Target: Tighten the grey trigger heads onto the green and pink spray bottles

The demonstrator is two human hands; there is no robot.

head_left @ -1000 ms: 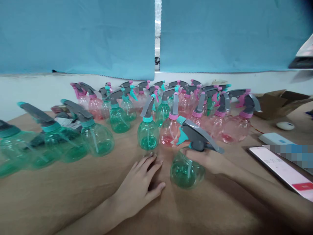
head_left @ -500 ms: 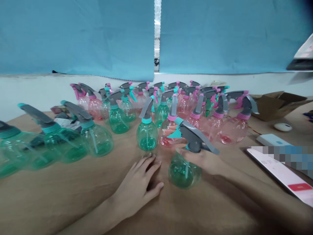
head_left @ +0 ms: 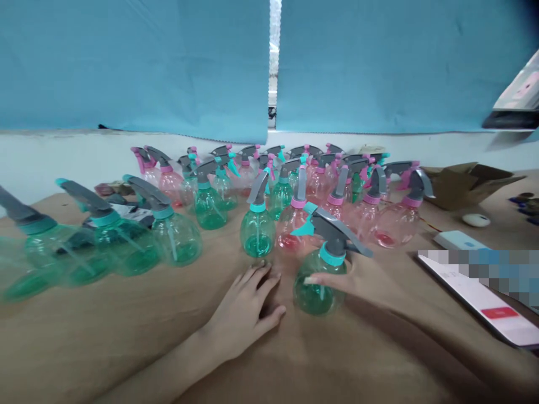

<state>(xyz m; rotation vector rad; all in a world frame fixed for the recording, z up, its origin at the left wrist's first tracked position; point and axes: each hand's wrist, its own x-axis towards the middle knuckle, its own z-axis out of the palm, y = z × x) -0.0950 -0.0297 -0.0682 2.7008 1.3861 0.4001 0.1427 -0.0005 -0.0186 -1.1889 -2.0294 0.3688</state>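
Observation:
A green spray bottle (head_left: 316, 285) with a grey trigger head and teal collar stands upright on the brown table (head_left: 126, 336), close in front of me. My right hand (head_left: 357, 279) curls round its body from the right side, thumb across the front. My left hand (head_left: 246, 314) lies flat on the table just left of the bottle, fingers stretched out, holding nothing. Behind them stand another green bottle (head_left: 257, 233) and a pink bottle (head_left: 293, 224).
Several green spray bottles (head_left: 174, 235) line the left side and several pink ones (head_left: 391, 221) crowd the back right. A white tablet (head_left: 480, 294) lies at right, beside a small white box (head_left: 457, 240), a white mouse (head_left: 475, 220) and a cardboard box (head_left: 463, 182). Blue curtains hang behind.
The green bottle has gone from tilted and held by its neck to standing upright on the table. My right hand slid down from the neck to the body. My left hand stayed put.

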